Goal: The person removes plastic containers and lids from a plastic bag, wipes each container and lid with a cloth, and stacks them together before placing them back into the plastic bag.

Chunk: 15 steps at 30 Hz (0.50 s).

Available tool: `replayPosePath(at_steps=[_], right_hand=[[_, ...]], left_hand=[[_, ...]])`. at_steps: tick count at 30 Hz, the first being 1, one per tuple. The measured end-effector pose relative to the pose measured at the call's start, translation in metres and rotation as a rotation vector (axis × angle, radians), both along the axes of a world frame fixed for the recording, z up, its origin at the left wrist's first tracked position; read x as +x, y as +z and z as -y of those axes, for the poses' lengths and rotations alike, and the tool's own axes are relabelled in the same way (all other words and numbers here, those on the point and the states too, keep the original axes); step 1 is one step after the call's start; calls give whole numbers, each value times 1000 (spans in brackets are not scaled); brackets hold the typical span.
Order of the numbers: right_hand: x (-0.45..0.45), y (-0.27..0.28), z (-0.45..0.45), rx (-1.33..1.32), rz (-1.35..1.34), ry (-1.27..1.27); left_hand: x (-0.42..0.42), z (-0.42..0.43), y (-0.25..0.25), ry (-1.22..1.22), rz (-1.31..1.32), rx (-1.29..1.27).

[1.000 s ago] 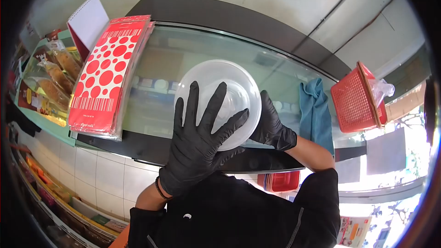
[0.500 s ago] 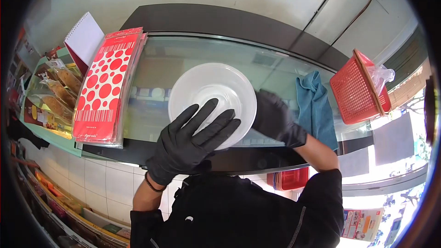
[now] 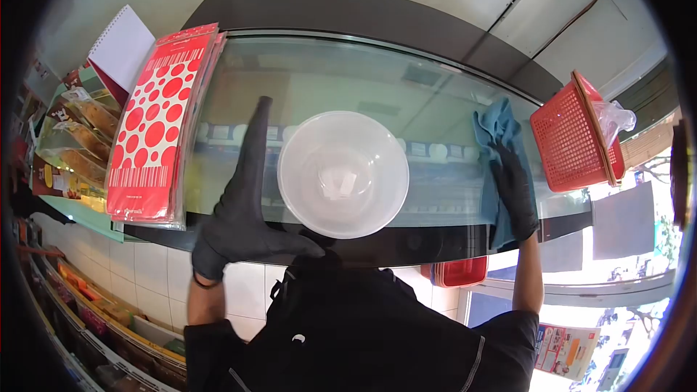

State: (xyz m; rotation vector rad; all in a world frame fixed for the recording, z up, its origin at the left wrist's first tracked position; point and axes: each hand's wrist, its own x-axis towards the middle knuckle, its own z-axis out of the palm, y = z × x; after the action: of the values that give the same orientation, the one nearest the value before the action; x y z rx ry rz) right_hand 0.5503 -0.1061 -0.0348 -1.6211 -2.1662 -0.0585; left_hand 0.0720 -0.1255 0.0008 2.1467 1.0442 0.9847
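A translucent white bowl (image 3: 343,174) rests on the glass counter top (image 3: 312,76), its inside facing the camera. To the left of the bowl is my left hand (image 3: 243,207), in a black glove, its thumb spread away from the stretched fingers; it holds nothing. My right hand (image 3: 514,192), also gloved in black, lies on the crumpled blue cloth (image 3: 501,122) at the counter's right, with fingers apart on the fabric.
Red-and-white dotted packets (image 3: 154,131) lie at the counter's left, beside a spiral calendar (image 3: 122,47) and bagged bread (image 3: 87,141). A red basket (image 3: 573,138) holding a plastic bag stands at the right. Red trays (image 3: 465,272) show below the counter.
My left hand has come off the bowl and moved left. My right hand has left the bowl's right side and moved right onto the blue cloth. The bowl now has no hand over it.
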Motion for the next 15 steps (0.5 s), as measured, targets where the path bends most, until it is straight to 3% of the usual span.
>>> replayPosePath(at_steps=[3,6,8,9,10,11,12,15], right_hand=[[-16,1,8,-167,-351,-208],[-91,34,17,19,-825,42],[-130,50,26,-103,-811,399],[-155,71,13,-44,-476,764],[-174,92,16,10,164,831],[-198,90,10,-154,130,1027],[-214,84,9,-160,273,1124],[-238,72,-10,-183,172,1110]], left_hand=[[5,-8,3,-70,42,-155],[9,-20,-12,-144,-33,-166],[12,-22,-6,-152,-46,-169],[13,-21,-3,-161,-60,-171],[13,-20,-3,-169,-62,-174],[14,-21,-2,-175,-63,-170],[14,-23,-1,-180,-64,-163],[11,-25,-4,-209,-10,-68]])
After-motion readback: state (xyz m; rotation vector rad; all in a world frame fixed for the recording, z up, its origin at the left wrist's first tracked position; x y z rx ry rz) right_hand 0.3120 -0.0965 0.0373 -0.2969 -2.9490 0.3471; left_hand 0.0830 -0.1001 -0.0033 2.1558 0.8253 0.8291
